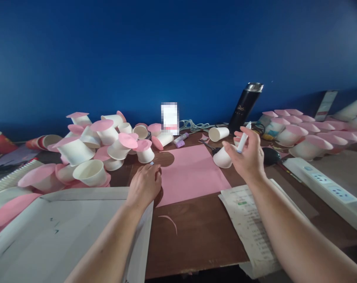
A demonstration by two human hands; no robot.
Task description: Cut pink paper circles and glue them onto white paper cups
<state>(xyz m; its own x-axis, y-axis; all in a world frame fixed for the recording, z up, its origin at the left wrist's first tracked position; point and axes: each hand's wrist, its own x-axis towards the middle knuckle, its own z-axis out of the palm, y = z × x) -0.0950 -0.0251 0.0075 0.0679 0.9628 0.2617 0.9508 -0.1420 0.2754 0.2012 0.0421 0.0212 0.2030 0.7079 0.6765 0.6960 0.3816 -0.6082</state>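
Note:
My left hand (145,184) rests knuckles-up on the left edge of a pink paper sheet (193,173) lying flat on the brown table (196,236); whether it holds anything I cannot tell. My right hand (246,156) is raised above the sheet's right side, fingers closed on a white pen-like stick (243,138) held upright. A white paper cup (222,158) lies on its side just left of that hand. Scissors (209,147) lie behind the sheet.
A heap of white cups with pink round lids (101,149) fills the left. Rows of lidded cups (304,135) stand at right, beside a black flask (245,104) and a white power strip (328,188). Printed paper (249,224) and grey board (63,232) lie near me.

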